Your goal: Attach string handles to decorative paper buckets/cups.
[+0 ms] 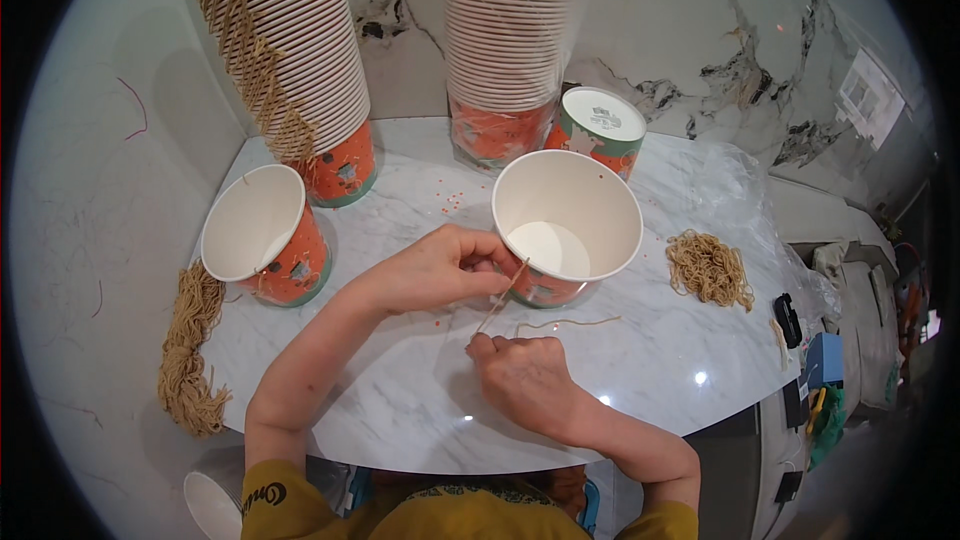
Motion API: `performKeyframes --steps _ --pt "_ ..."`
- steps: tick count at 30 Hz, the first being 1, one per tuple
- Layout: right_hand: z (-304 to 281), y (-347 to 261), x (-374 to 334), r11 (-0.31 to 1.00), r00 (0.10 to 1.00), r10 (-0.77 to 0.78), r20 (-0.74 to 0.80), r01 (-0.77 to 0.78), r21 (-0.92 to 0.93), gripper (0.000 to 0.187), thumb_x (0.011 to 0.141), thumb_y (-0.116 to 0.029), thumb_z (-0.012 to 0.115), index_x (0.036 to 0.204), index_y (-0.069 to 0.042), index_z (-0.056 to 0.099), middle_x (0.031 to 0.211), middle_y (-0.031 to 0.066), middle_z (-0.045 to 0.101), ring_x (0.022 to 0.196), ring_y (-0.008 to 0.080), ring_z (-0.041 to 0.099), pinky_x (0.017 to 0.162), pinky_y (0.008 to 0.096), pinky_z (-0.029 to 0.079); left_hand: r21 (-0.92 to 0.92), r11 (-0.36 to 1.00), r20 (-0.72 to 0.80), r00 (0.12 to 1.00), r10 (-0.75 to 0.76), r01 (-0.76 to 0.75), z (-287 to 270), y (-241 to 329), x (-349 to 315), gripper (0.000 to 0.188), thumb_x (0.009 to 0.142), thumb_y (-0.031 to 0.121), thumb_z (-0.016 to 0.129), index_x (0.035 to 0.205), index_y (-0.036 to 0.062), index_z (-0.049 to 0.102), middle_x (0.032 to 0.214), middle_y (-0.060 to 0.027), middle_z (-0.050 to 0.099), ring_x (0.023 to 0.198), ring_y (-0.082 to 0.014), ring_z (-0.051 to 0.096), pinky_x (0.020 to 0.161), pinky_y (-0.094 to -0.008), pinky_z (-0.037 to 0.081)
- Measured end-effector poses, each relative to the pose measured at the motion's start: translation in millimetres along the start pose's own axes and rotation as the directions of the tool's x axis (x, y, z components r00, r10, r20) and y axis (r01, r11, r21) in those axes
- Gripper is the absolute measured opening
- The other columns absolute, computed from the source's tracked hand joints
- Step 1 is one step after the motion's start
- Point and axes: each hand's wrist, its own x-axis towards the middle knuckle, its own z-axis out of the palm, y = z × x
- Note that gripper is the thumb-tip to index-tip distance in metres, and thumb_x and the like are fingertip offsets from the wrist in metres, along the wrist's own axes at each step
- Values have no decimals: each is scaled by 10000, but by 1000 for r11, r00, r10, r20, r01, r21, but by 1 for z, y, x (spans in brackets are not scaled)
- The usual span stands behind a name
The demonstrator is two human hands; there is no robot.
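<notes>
A paper bucket (612, 195) with a white inside and an orange printed outside stands in front of me, its mouth tilted my way. A tan twine cord (497, 304) runs from its near left rim down toward me. Beside that rim my left hand (445, 268) is closed, thumb and fingers pinching the cord close to the bucket wall. Lower down, my right hand (528, 382) is closed on the cord's lower part. A loose tan strand (570, 323) lies curved on the table just beyond my right knuckles.
On the left are a second bucket (290, 265), a tall bucket stack (345, 155) draped with twine, and a twine bundle (190, 365). Behind stand a plastic-wrapped stack (505, 50) and an upturned bucket (605, 120). A twine heap (710, 268) lies right, near a black object (787, 320).
</notes>
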Motion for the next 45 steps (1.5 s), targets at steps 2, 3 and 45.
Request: performKeyframes --steps 2,3,45 --pt "-7 0 1 998 999 19 29 -21 67 74 907 -108 606 906 -33 608 599 110 641 528 289 661 437 427 456 -81 963 53 966 -252 255 -1 15 -2 166 905 101 676 1039 21 732 778 35 610 673 -39 519 565 -230 410" --pt "-12 0 3 981 996 7 89 -24 194 90 943 -124 591 935 -35 604 598 126 632 541 320 654 460 450 456 -81 964 53 967 -249 253 -2 14 -2 166 905 101 676 1039 21 732 778 35 610 673 -39 519 565 -230 410" --pt "7 10 11 -156 875 206 438 -412 898 388 1124 -286 413 1287 6 610 873 80 736 663 108 649 586 242 479 -180 950 232 950 -210 254 -9 -9 -1 165 927 101 723 1019 -35 735 838 -31 699 682 -77 588 612 -243 478"
